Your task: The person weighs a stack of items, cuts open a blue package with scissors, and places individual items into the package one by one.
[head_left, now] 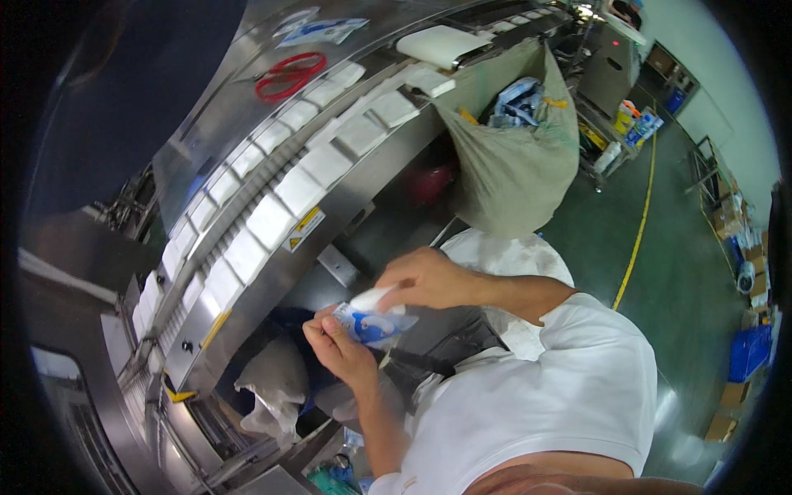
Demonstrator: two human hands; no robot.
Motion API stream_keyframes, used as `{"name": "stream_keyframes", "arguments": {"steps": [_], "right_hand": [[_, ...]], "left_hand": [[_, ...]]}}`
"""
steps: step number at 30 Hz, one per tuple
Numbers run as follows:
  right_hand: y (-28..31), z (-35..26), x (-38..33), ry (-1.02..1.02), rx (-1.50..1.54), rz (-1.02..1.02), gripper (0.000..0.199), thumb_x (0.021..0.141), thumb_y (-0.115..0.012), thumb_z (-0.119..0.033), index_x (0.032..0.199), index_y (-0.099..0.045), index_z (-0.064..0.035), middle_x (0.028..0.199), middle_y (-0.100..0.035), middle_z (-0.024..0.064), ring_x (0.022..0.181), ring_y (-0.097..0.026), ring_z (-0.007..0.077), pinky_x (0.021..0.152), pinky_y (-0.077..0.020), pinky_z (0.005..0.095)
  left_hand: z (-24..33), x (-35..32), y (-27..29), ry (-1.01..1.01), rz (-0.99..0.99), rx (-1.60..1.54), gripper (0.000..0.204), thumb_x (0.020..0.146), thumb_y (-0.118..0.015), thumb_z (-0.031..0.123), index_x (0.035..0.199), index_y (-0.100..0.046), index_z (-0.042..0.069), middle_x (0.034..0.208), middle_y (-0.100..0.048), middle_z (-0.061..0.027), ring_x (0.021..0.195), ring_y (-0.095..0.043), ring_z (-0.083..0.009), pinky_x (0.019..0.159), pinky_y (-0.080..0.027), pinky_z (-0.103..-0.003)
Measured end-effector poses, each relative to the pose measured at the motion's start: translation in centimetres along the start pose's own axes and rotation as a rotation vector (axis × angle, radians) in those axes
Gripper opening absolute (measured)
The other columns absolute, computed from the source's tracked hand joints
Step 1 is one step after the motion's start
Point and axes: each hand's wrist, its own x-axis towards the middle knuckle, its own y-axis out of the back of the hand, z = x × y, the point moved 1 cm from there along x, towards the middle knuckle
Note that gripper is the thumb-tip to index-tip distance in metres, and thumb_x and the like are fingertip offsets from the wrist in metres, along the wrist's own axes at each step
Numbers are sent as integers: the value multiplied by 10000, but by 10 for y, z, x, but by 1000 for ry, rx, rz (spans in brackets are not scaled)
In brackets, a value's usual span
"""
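- Gripping a blue-and-white packet [375, 330] by its left end with the left hand [338, 351], with fingers closed around that edge.
- Pinching a white pad [365, 299] in the bent fingers of the right hand [425, 279], right at the packet's upper edge.
- Held together in front of the body, near the side of a conveyor [351, 183] carrying rows of white pads [299, 190].
- Lying beyond the conveyor, on metal, near red-handled scissors [290, 76] and loose packets [326, 31].
- Blocked partly past the right arm by a hanging cloth bag [516, 186] with blue-and-white packaging [518, 106] inside, above a white sack [540, 260].
- Lined at far right with cardboard boxes [734, 394] and a blue crate [749, 351], beyond a yellow floor line [639, 231].
- Covered at upper left by a large dark shape [124, 99], too dim to identify.
- Cut off at the top by the rim, with only part of another person [629, 10] showing.
- Cannot tell whether partly inside the packet, with fingers over the pad.
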Motion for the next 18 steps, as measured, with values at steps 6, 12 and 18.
{"name": "stream_keyframes", "arguments": {"steps": [6, 12, 18], "right_hand": [[29, 28, 8, -203, 709, 530, 232, 997, -733, -262, 1038, -755, -34, 909, -741, 35, 727, -683, 87, 658, -588, 239], [0, 9, 11, -560, 1135, 161, 381, 1009, -702, -387, 1108, -714, -18, 927, -750, 56, 760, -720, 118, 645, -594, 231], [-31, 29, -7, -780, 1028, -166, 433, 1031, -655, -441, 1110, -710, -18, 893, -752, 52, 747, -718, 105, 564, -545, 223]], "left_hand": [[-24, 2, 33, 132, 98, -14, 228, 1121, -508, 222, 999, -548, 33, 974, -580, -46, 876, -520, -114, 815, -453, -277], [9, 24, 22, -93, -442, 277, 549, 970, -718, 49, 1452, -455, 50, 1411, -567, -142, 1132, -625, -195, 908, -538, -306], [39, 52, 31, -316, -615, 236, 567, 864, -803, 77, 1390, -601, 17, 1476, -588, -141, 1209, -647, -203, 919, -573, -336]]}}
